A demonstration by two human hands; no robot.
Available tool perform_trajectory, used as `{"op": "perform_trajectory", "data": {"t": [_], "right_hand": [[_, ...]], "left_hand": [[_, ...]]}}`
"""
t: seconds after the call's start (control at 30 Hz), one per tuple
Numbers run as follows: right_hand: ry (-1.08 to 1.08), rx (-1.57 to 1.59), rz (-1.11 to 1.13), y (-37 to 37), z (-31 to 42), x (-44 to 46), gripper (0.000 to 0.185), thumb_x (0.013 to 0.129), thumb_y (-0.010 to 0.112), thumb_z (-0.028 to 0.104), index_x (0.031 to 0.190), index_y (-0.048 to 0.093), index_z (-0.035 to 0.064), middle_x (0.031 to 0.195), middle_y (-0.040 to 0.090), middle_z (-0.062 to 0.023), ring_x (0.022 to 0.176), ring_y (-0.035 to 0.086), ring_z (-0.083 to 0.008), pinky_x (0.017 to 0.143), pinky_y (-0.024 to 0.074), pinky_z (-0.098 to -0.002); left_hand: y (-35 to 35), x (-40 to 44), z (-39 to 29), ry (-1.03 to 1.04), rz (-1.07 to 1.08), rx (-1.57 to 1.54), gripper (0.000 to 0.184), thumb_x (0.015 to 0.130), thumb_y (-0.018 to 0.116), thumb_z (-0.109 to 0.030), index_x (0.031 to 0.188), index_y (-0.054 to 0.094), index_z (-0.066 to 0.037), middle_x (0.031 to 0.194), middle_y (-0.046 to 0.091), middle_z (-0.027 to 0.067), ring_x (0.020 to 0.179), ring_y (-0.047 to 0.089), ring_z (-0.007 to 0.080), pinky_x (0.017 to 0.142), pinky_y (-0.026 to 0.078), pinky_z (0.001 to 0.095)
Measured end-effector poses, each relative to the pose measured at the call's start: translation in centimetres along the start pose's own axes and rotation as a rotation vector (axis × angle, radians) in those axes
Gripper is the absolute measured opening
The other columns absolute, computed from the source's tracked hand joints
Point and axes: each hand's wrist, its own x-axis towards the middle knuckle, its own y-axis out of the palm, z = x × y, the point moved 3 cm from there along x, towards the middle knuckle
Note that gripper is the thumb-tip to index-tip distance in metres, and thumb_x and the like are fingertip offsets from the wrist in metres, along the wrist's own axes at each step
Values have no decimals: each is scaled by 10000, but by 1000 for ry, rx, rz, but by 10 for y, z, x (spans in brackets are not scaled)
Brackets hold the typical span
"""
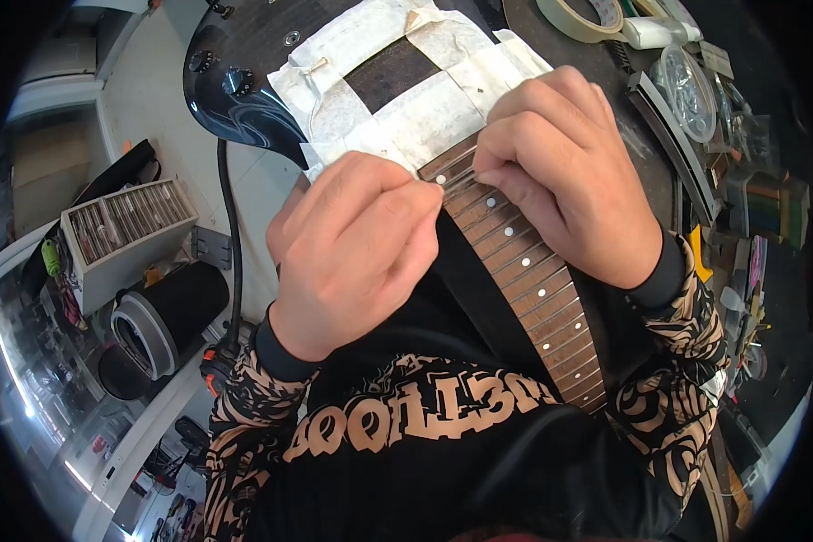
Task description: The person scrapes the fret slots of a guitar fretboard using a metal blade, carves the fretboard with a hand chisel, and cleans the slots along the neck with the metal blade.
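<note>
Just off the taped guitar body (244,117), the fretboard (527,282) ran lengthwise toward the hoodie (461,479), left hand (348,257) pinched at its edge, right hand (583,176) pinched further over it; couldn't tell on what, tbh.

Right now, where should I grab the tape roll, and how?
I'd come from the side facing the guitar and pinch the near wall of the tape roll, fingers inside, thumb outside: it's a ring with an open middle, and a white bundle crowds its other side.
</note>
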Motion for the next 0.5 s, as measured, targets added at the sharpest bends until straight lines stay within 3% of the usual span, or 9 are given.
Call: {"op": "perform_trajectory", "data": {"t": [0.13,0.23,0.43,0.5], "right_hand": [[-7,-5,15,0,0,-3,255,897,892,74,1080,724,128,1114,723,-22,1102,634,-320,963,480,-438],[-7,-40,33,-3,2,-7,255,898,893,76,1088,732,130,1117,726,-18,1116,637,-315,972,477,-443],[-22,-53,13,-2,-3,-2,246,894,888,88,1080,737,143,1148,744,0,1142,641,-305,977,468,-441],[-20,-76,33,-4,1,-8,246,893,888,94,1080,736,146,1147,743,0,1149,641,-306,985,465,-442]], "left_hand": [[2,-2,-2,20,15,42,329,779,890,60,1081,808,-43,977,722,53,831,730,268,697,573,380],[0,4,-7,48,33,-64,299,850,877,150,1111,814,17,965,738,122,797,708,271,693,554,378],[0,0,-6,1,39,42,330,783,885,83,1089,793,-3,1006,713,93,881,728,300,755,592,406],[2,2,-8,36,32,-30,305,824,881,129,1094,805,10,974,729,111,827,715,282,717,567,391]]}}
